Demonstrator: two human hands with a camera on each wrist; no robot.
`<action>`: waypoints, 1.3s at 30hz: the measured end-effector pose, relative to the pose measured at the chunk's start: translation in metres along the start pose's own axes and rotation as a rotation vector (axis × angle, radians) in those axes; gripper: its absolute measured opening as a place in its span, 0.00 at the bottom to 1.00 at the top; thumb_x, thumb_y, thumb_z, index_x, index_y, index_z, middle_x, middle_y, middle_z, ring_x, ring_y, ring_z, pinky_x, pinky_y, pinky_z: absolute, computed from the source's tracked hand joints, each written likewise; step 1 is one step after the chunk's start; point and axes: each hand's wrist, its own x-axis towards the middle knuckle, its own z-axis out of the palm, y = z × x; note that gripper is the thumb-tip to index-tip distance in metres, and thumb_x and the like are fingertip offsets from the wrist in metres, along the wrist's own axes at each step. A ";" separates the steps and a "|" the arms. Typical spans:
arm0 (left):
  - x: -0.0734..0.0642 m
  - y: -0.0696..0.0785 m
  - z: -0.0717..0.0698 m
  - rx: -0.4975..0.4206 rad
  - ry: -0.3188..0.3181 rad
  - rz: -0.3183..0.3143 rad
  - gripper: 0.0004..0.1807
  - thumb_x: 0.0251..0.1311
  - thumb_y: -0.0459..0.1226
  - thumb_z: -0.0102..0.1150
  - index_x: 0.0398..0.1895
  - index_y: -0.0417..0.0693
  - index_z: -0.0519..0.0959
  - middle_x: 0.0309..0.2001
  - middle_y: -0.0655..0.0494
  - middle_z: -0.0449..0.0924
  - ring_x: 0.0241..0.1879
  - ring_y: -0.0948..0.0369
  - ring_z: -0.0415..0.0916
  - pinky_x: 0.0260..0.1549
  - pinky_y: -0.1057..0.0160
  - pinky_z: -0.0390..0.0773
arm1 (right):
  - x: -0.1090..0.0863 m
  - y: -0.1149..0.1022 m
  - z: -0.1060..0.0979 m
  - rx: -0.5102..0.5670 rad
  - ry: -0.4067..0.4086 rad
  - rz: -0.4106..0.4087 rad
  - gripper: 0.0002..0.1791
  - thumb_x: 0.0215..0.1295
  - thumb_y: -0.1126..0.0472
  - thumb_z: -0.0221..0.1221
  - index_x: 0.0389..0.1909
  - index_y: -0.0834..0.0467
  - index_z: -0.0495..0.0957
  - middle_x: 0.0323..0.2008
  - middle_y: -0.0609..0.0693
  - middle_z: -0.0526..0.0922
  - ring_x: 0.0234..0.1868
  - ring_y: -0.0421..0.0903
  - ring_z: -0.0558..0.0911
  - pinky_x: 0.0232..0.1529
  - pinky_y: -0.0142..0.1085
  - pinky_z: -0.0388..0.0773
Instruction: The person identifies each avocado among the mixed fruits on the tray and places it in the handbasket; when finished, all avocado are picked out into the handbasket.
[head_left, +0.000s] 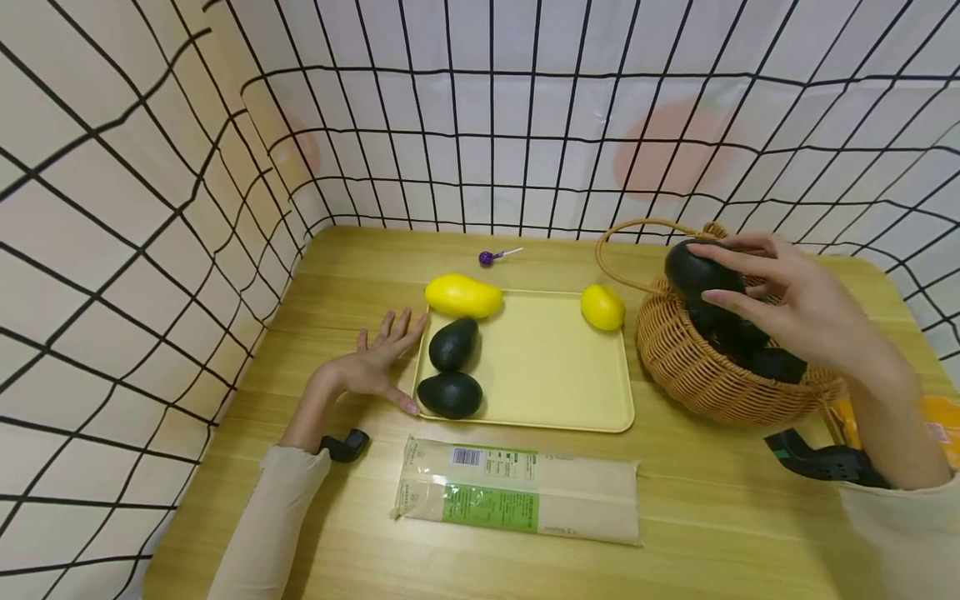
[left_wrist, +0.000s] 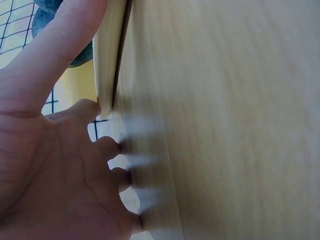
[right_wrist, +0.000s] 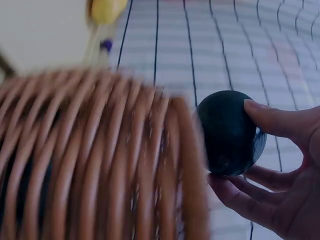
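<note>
My right hand (head_left: 798,304) grips a dark green avocado (head_left: 701,271) between thumb and fingers, over the mouth of a wicker basket (head_left: 690,367). More dark avocados (head_left: 776,364) lie inside that basket. In the right wrist view the held avocado (right_wrist: 227,132) shows beside the basket's rim. My left hand (head_left: 371,367) rests with fingers spread on the table, along the left edge of a yellow tray (head_left: 555,367); its thumb reaches the tray's front left corner. Two avocados (head_left: 453,344) sit at the tray's left side. A yellow mango (head_left: 463,297) lies across the back left corner, a lemon (head_left: 602,307) at the back right.
In front of the tray lies a long clear-and-green packet (head_left: 517,492). A purple lollipop (head_left: 487,258) is behind the tray. An orange package (head_left: 941,429) is partly hidden by the right forearm. Black-gridded white cloth (head_left: 517,108) walls the table's back and sides.
</note>
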 end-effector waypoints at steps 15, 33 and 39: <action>0.000 -0.002 -0.001 0.009 0.001 -0.002 0.79 0.45 0.53 0.83 0.85 0.55 0.28 0.81 0.40 0.10 0.79 0.40 0.06 0.69 0.23 0.16 | -0.046 0.075 -0.004 -0.160 -0.016 0.166 0.30 0.71 0.67 0.63 0.73 0.53 0.72 0.65 0.75 0.67 0.49 0.65 0.73 0.32 0.29 0.60; 0.001 -0.001 -0.001 0.013 0.001 -0.006 0.79 0.44 0.55 0.83 0.85 0.55 0.28 0.81 0.40 0.10 0.79 0.40 0.06 0.69 0.23 0.16 | -0.030 0.024 0.007 -0.046 0.014 0.177 0.32 0.74 0.58 0.62 0.77 0.48 0.68 0.73 0.68 0.64 0.63 0.72 0.67 0.52 0.56 0.68; 0.002 -0.001 0.000 0.012 -0.004 0.000 0.79 0.44 0.55 0.83 0.85 0.54 0.28 0.81 0.40 0.10 0.79 0.40 0.06 0.69 0.23 0.16 | -0.008 -0.024 0.030 0.045 0.016 -0.014 0.38 0.68 0.62 0.68 0.77 0.46 0.67 0.75 0.62 0.65 0.72 0.70 0.65 0.64 0.74 0.62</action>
